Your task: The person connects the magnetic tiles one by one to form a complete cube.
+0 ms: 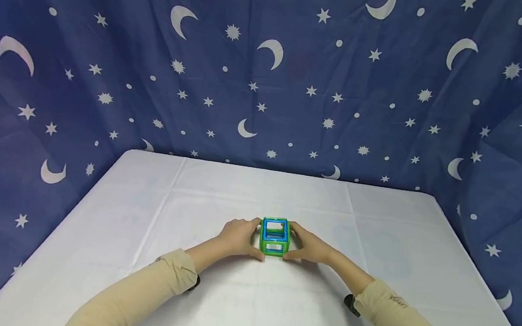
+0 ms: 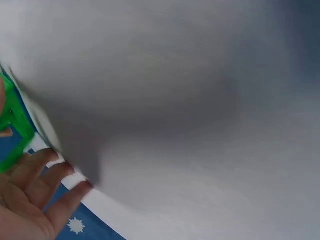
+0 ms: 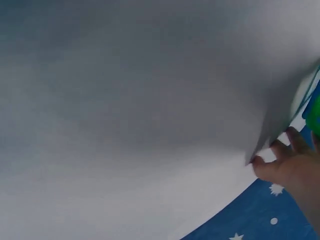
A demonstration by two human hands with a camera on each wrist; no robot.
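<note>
A small cube of magnetic tiles (image 1: 275, 240) stands on the white tablecloth, with a blue frame on top and green frames around its sides. From its left, my left hand (image 1: 236, 238) holds it, thumb at the near corner and forefinger at the far one. My right hand (image 1: 310, 247) grips the opposite side in the same way. Part of the cube's green frame (image 2: 21, 120) shows at the edge of the left wrist view, where the other fingers spread towards the cloth. In the right wrist view only a green sliver (image 3: 313, 119) of it appears.
The white-covered table (image 1: 218, 190) extends around the cube on all sides, with faint crease lines in its cloth. Behind and beside it hangs a dark blue curtain (image 1: 289, 128) printed with moons and stars. Dark bands (image 1: 352, 305) show at both wrists beneath beige sleeves.
</note>
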